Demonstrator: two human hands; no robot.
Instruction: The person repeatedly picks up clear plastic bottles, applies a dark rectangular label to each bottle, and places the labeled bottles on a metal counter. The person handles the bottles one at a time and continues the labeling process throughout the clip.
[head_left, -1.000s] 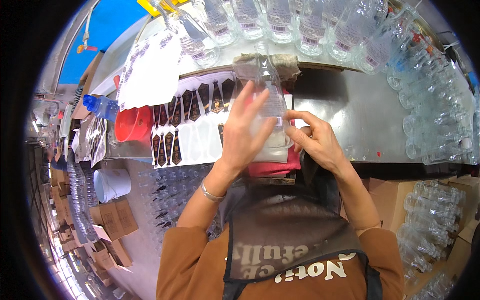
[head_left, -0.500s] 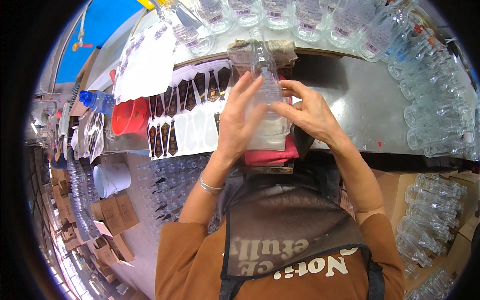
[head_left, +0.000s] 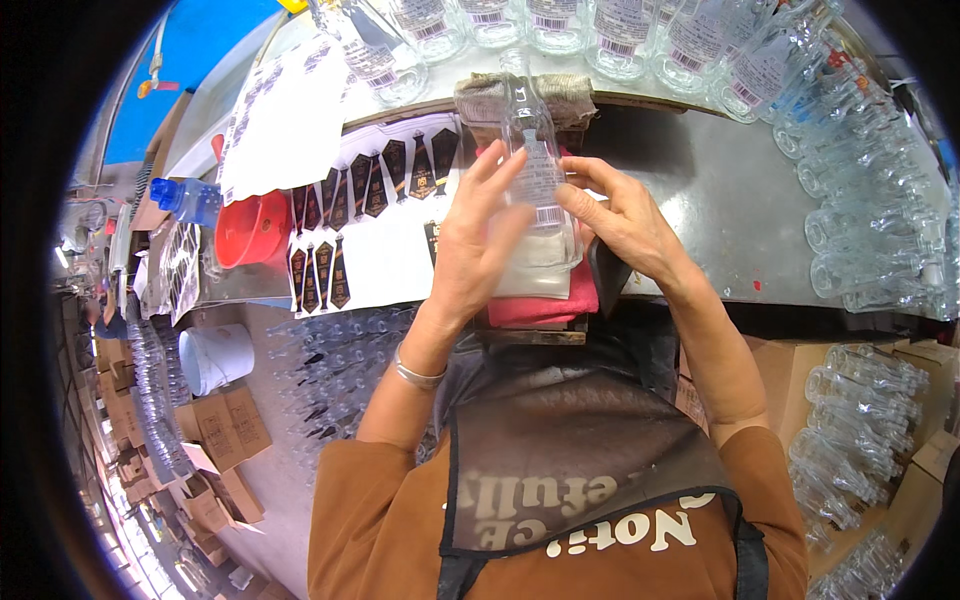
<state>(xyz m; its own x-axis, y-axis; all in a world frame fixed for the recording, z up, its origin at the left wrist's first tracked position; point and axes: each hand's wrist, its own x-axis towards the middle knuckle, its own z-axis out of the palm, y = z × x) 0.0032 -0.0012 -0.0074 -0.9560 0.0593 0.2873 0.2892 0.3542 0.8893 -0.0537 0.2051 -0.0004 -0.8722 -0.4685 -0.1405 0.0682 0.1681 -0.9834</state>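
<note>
A clear glass bottle (head_left: pixel 532 128) lies on its back on a padded rest, neck pointing away from me, a printed label (head_left: pixel 538 180) on its upper side. My left hand (head_left: pixel 472 235) is at the bottle's left side, fingers stretched and apart, its thumb smeared by motion. From the right, my right hand (head_left: pixel 630 215) holds the bottle's edge with bent fingers and thumb. Under the bottle are a pale pad (head_left: pixel 535 280) and a pink cloth (head_left: pixel 535 312); a rolled beige cloth (head_left: pixel 568 95) supports the neck end.
To the left lies a sheet of dark tie-shaped stickers (head_left: pixel 375 190), near a white sheet (head_left: pixel 285 130), a red container (head_left: pixel 250 230) and a blue-capped bottle (head_left: pixel 188 200). Labelled bottles (head_left: pixel 620 45) stand along the far side. Clear bottles (head_left: pixel 850 240) lie stacked at the right; more fill a carton (head_left: pixel 850 440) below.
My right thumb has drawn back from the label to the bottle's right edge, uncovering the label's lower part. The left thumb is still moving; the bottle has stayed on its rest.
</note>
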